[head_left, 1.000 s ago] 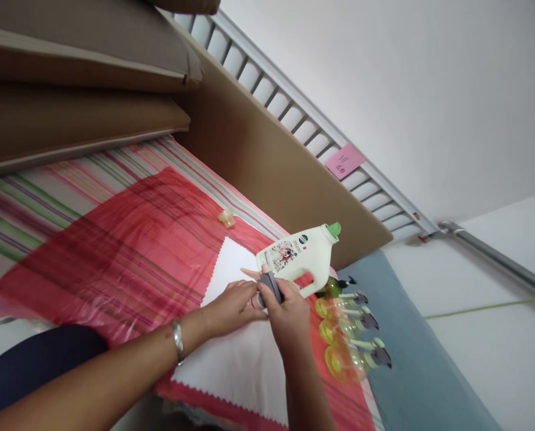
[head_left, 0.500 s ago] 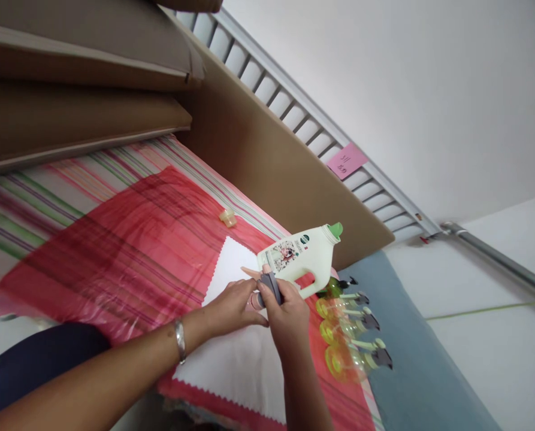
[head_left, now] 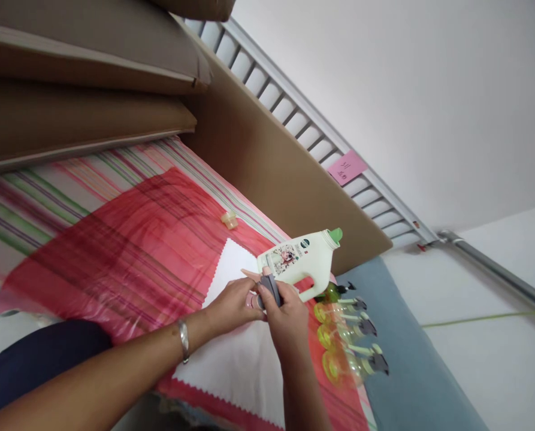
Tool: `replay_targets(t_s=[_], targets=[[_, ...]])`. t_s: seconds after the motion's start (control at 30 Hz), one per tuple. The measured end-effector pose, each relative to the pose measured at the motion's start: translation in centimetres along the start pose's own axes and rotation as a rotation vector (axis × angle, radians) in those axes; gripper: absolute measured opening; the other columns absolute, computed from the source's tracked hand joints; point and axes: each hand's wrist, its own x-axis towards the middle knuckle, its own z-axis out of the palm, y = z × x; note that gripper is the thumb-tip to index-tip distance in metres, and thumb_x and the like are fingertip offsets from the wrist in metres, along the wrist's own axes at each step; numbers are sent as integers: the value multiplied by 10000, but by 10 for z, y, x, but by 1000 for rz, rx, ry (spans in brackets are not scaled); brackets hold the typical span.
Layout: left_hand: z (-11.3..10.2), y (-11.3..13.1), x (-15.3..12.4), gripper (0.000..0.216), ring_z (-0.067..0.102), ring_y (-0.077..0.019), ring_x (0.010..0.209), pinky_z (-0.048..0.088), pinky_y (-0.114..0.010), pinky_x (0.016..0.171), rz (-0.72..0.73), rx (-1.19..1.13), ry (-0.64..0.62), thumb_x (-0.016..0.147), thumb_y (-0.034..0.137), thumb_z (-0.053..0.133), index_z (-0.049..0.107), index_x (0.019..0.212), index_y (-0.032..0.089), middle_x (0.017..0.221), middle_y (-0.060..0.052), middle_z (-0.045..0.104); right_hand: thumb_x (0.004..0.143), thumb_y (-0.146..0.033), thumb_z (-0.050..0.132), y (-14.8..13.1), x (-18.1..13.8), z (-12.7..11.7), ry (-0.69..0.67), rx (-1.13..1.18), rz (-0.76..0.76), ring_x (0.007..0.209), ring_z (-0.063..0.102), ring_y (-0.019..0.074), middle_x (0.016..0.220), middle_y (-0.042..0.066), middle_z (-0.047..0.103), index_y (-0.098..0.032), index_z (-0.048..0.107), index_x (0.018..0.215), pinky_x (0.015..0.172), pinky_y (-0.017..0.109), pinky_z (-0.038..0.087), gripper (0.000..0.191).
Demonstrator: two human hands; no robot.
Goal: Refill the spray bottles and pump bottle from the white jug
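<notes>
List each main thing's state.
Left hand: around pinkish end of sprayer
Right hand: around its grey head
Sprayer: held
White cloth: spread out, partly covered
Jug: green top on
Yellow spray bottles: trigger heads on
Green bottle: black top on
Red sheet: spread, wrinkled
Pink note: written on

The translucent red sheet [head_left: 159, 221] looks like thin, crinkled plastic with glossy streaks; the white zigzag-edged cloth [head_left: 244, 371] is matt. The cream handled jug [head_left: 319, 254] is smooth, opaque plastic, the yellow-tinted spray bottles [head_left: 336, 366] clear and glossy, the grey-and-pink sprayer [head_left: 271, 288] smooth plastic. The silver bangle [head_left: 184, 341] shines like polished metal; the pink rectangular note [head_left: 347, 167] looks like matt paper.
</notes>
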Motion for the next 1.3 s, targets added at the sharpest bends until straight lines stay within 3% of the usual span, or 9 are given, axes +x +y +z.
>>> replay_targets(t_s=[0.23,0.37,0.47,0.67,0.77,0.87,1.07,1.2,1.3], targets=[[-10,1,2,222,560,-211,996,402,-327,900,125,69,-136,805,316,560,622,990,210,1023,-36,654,803,-443,497,3,1,-2,-22,-2,8,816,587,215,853,58,675,-191,671,962,717,300,416,346],[-5,2,-1,390,550,-238,988,388,-376,910,106,174,-29,702,402,671,594,1026,198,1027,-57,640,796,-433,503,1,0,0,5,12,2,808,592,208,851,53,678,-199,676,961,716,293,418,334],[-3,0,0,329,553,-239,964,387,-374,905,76,180,0,697,378,682,618,949,175,1001,-60,645,795,-435,509,0,-1,1,3,12,12,815,592,207,860,53,676,-207,672,981,727,296,417,337],[-16,2,5,275,580,-211,914,439,-300,813,42,33,-238,717,301,649,629,972,201,951,-13,656,804,-422,498,2,-1,1,-14,22,-14,846,588,217,894,64,682,-196,668,989,739,301,417,338],[-11,4,2,466,579,-229,905,450,-313,782,-1,47,-118,634,329,718,584,1064,206,999,-29,644,797,-418,503,1,-1,2,7,14,-20,809,594,212,872,62,686,-195,676,966,705,293,421,329],[-7,3,1,423,578,-224,923,446,-312,804,-32,-35,-42,641,311,714,591,1024,180,1016,-39,642,794,-422,507,0,-1,3,12,3,-21,783,596,205,859,59,684,-193,679,949,685,287,422,326],[-21,2,7,235,576,-193,954,430,-289,858,7,-185,-274,718,199,624,633,951,168,998,-17,652,805,-415,492,2,-1,1,14,-15,-37,780,591,207,835,58,686,-193,677,947,663,282,421,321],[-16,4,3,392,572,-212,934,446,-299,813,-22,-93,-142,625,246,723,622,998,183,1010,-26,648,807,-418,491,3,-2,2,20,-12,-26,770,589,208,826,59,680,-186,673,951,670,289,422,328],[-9,5,1,337,581,-212,899,448,-299,800,-48,-91,-68,614,269,736,641,923,176,967,-29,661,806,-403,495,1,-3,3,17,-8,-31,798,585,207,855,62,679,-188,669,961,693,291,420,317]])
